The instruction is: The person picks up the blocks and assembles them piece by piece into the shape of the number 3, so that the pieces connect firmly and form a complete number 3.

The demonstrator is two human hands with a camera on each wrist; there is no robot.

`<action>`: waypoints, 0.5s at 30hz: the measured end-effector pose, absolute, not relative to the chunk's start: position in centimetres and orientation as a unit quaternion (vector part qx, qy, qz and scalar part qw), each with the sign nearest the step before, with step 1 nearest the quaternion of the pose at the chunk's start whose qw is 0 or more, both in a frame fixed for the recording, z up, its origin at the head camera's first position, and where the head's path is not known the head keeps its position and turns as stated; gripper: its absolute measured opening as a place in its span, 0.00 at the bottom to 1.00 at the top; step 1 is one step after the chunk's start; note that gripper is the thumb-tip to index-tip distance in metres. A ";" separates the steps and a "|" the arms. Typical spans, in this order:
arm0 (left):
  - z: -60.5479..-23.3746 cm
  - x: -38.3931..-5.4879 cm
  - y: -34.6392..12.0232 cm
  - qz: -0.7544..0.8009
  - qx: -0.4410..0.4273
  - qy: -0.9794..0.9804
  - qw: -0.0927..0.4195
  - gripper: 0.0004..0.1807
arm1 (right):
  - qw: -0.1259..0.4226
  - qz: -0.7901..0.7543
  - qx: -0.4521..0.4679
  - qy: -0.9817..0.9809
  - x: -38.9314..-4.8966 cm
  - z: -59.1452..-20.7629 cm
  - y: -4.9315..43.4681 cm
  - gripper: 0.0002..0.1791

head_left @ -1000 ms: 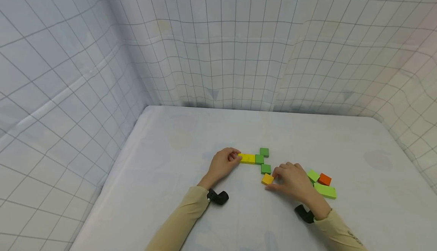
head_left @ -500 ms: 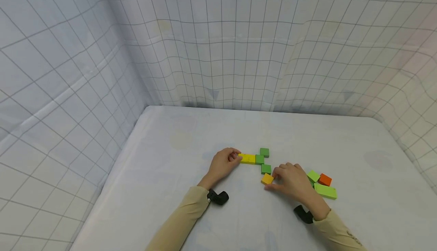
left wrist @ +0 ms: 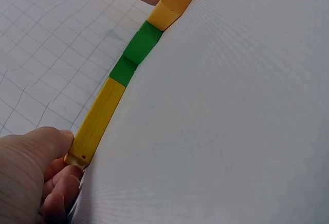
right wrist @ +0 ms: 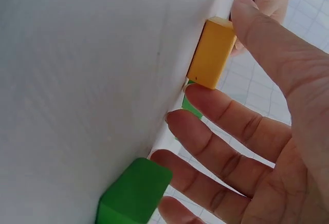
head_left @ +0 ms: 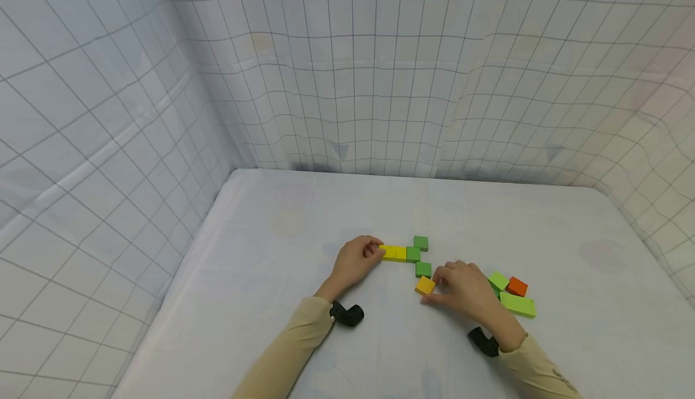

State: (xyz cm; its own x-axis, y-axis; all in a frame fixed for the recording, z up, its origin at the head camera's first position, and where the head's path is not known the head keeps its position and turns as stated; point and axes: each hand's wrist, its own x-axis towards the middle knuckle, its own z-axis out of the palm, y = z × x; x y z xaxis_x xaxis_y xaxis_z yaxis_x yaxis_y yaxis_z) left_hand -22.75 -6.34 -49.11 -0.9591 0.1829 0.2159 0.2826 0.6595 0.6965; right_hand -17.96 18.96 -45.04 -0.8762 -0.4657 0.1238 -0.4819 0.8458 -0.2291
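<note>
Pinching orange block (head_left: 425,285) with right hand (head_left: 461,287), the nearer one. Sits just left of that palm on worktop (head_left: 304,218), askew to green block (head_left: 423,270) just beyond, unclear whether touching. Gripping outer end of yellow strip (head_left: 395,253) with left hand (head_left: 353,262).

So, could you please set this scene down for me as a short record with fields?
Left hand: pinches the left end of the yellow strip
Right hand: holds the orange block between thumb and finger
Green blocks: three by the strip's right end, the middle one against it
Beside the right hand: light green square block, long light green block, red-orange block, another green block mostly hidden
Surface: white table
Backdrop: gridded white curtain
</note>
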 end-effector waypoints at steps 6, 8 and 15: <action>-49.2 -22.7 -6.3 -0.392 -0.131 -0.908 0.064 0.12 | 0.012 0.191 0.235 -0.953 -18.3 -44.1 20.7 0.22; -49.1 -22.7 -6.4 -0.393 -0.133 -0.907 0.067 0.12 | 0.008 0.210 0.221 -0.952 -18.4 -43.5 21.7 0.20; -49.0 -22.8 -6.4 -0.397 -0.132 -0.906 0.065 0.12 | 0.010 0.222 0.193 -0.956 -18.9 -42.4 25.4 0.12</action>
